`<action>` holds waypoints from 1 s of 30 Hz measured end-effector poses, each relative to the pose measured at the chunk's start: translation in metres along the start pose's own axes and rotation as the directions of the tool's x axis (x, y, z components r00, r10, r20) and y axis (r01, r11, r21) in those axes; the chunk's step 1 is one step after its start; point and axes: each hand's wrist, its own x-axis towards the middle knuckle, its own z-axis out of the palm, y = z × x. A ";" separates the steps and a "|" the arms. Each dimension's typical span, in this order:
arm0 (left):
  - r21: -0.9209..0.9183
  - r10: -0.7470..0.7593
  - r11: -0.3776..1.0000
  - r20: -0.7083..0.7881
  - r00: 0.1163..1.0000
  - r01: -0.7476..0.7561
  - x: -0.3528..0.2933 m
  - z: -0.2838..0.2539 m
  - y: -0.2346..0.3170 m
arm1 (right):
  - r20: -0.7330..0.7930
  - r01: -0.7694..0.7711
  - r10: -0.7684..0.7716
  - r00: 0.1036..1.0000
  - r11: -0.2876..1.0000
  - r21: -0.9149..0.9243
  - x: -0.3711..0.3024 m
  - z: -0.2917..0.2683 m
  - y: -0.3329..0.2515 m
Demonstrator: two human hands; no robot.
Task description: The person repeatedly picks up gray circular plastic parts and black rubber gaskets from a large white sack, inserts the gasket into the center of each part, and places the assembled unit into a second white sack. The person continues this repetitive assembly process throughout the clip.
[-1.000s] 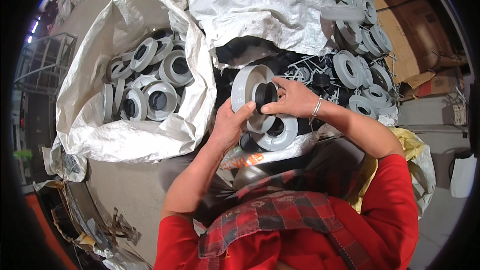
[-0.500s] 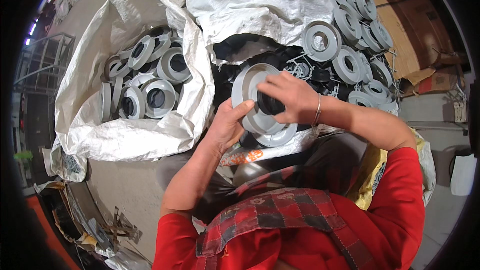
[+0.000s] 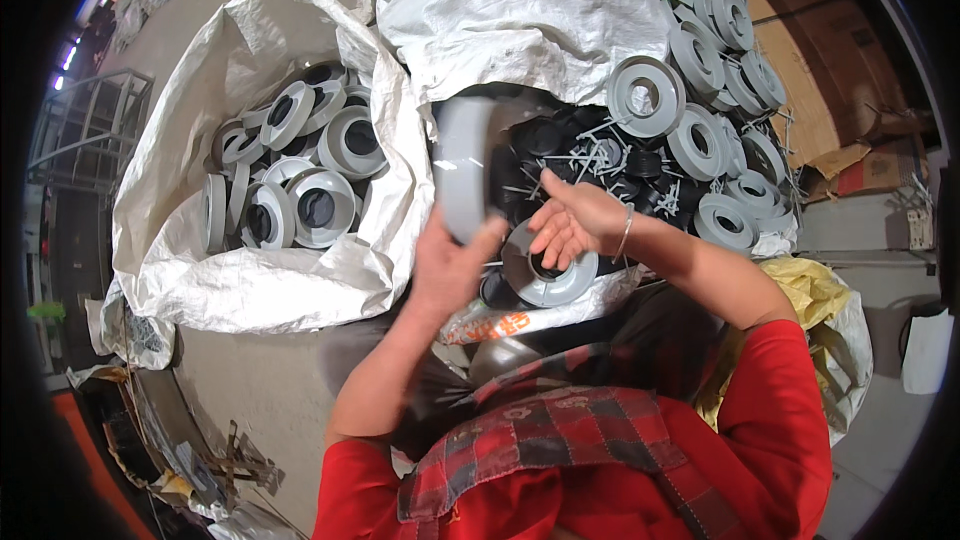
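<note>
A grey plastic ring (image 3: 464,165), smeared by motion and turned edge-on, is gripped at its lower rim by my left hand (image 3: 445,265). My right hand (image 3: 582,222) holds nothing; its palm is turned up and its fingers are loosely curled and apart. Just beneath that hand a second grey ring (image 3: 560,287) lies on the front of the pile, partly covered by the fingers. Beyond my hands are black round plastic parts (image 3: 543,137) mixed with thin light-grey sticks (image 3: 600,157).
On the left, an open white woven sack (image 3: 290,305) contains several grey rings with black centres (image 3: 322,205). More grey rings (image 3: 697,140) are heaped at the right, beside cardboard (image 3: 800,80). Another white sack (image 3: 520,20) lies at the back. A yellow bag (image 3: 800,285) sits near my right elbow.
My left hand has carried the grey ring left, toward the open sack, and tipped it edge-on. My right hand has come off the ring and opened, uncovering the black parts and sticks.
</note>
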 end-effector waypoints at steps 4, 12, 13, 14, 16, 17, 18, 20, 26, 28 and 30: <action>0.623 0.498 0.752 -0.324 0.804 -0.215 0.036 -0.033 0.008 | -0.204 -0.193 -0.389 0.898 0.069 -0.979 0.018 -0.030 0.020; 0.153 -0.145 0.972 -0.194 0.970 0.176 0.012 -0.019 -0.023 | 0.015 0.197 -0.571 0.821 0.258 -0.946 0.041 -0.051 0.015; 0.353 -0.022 0.929 -0.249 0.968 0.112 0.008 -0.014 -0.025 | 0.005 0.281 -0.634 0.773 0.335 -0.899 0.043 -0.049 0.009; 0.578 0.232 0.810 -0.164 0.959 -0.098 0.005 -0.005 -0.019 | -0.047 0.184 -0.608 0.793 0.312 -0.932 0.045 -0.055 0.000; 0.614 0.185 0.618 0.493 0.850 -0.490 0.011 -0.011 0.003 | -0.129 0.244 -0.402 0.907 0.748 -0.617 0.039 -0.046 -0.015; 0.559 0.234 0.520 0.634 0.737 -0.646 0.010 -0.015 -0.004 | -0.081 0.248 -0.313 0.946 0.863 -0.439 0.034 -0.035 -0.026; 0.584 0.188 0.552 0.608 0.772 -0.594 0.008 -0.014 -0.010 | -0.003 0.196 -0.227 0.974 0.849 -0.490 0.030 -0.033 -0.038; 0.633 0.090 0.608 0.545 0.833 -0.480 0.005 -0.012 -0.015 | -0.011 0.186 -0.233 0.972 0.805 -0.563 0.059 -0.044 -0.052; -0.118 -0.478 0.873 -0.017 0.878 0.473 0.026 -0.016 -0.008 | -0.455 -0.349 -0.611 0.648 0.294 -0.890 0.155 -0.101 -0.048; -0.165 -0.484 0.868 -0.062 0.873 0.469 0.032 -0.015 -0.009 | -0.408 -0.284 -0.736 0.540 0.297 -0.912 0.158 -0.112 -0.040; -0.214 -0.430 0.890 -0.095 0.898 0.403 0.031 -0.017 -0.019 | -0.350 -0.187 -0.758 0.550 0.297 -0.936 0.144 -0.099 -0.047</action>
